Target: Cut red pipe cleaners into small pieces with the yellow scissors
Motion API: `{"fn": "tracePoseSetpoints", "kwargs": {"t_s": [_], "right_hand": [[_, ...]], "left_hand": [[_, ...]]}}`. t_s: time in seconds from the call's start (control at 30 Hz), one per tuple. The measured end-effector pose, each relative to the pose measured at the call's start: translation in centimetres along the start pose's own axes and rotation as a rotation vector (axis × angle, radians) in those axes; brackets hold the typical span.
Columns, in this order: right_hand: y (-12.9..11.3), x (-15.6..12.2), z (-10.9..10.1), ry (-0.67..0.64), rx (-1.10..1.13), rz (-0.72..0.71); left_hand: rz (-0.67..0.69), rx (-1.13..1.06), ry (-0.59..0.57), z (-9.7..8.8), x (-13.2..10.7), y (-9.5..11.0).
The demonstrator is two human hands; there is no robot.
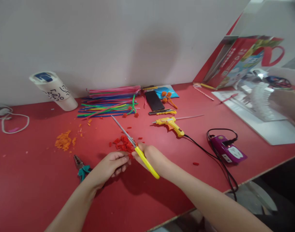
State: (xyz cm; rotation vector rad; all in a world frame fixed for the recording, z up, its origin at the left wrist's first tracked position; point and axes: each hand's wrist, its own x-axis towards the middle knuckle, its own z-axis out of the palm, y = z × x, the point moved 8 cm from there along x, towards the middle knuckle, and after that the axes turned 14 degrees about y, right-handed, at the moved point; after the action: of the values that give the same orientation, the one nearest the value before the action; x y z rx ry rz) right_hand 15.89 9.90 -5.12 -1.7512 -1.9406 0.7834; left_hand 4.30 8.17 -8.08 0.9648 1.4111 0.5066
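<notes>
My right hand [151,158] is closed around a pair of scissors [147,163] with a yellow handle, the metal blades pointing up and to the left. Beside it, my left hand [116,163] has its thumb and fingers pinched together on a small red piece [130,155], mostly hidden by the fingertips. Just beyond both hands lies a loose pile of cut red pieces [124,142], partly under the blades. To the left of my left hand rest pliers [80,167] with teal handles, partly covered by my forearm.
Orange scraps [63,140] lie left. Behind are colourful pipe cleaners [109,101], a white tumbler [57,91], a phone [154,100] and a utility knife [163,112]. A yellow glue gun [170,124] is corded to a purple power strip [227,149]. Another person's blurred hand [287,104] is far right.
</notes>
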Motion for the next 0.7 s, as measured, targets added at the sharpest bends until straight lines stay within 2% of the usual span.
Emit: {"fn": "tracePoseSetpoints", "kwargs": {"t_s": [0.17,0.23,0.33,0.4,0.53,0.63,0.7], "right_hand": [[2.5,-2.7,-3.5,0.086,-0.180,0.115],[4.8,-4.4,-5.5,0.141,-0.271,0.181],[9.0,-7.0,-9.2,0.341,-0.518,0.264],[11.5,-8.3,-10.5,0.412,-0.609,0.276],[14.6,-9.3,-10.7,0.428,-0.607,0.288],[14.4,-8.7,-9.8,0.402,-0.567,0.287],[13.2,-7.8,-9.0,0.378,-0.528,0.258]], "left_hand": [[0.052,-0.136,0.064,-1.2,0.5,0.5],[0.065,-0.130,0.048,-1.1,0.5,0.7],[0.065,-0.096,0.045,-0.9,0.4,0.8],[0.066,-0.086,0.040,-0.6,0.4,0.8],[0.031,-0.101,0.022,-0.1,0.4,0.4],[0.025,-0.106,0.029,-0.2,0.5,0.3],[0.031,-0.105,0.035,-0.2,0.6,0.2]]}}
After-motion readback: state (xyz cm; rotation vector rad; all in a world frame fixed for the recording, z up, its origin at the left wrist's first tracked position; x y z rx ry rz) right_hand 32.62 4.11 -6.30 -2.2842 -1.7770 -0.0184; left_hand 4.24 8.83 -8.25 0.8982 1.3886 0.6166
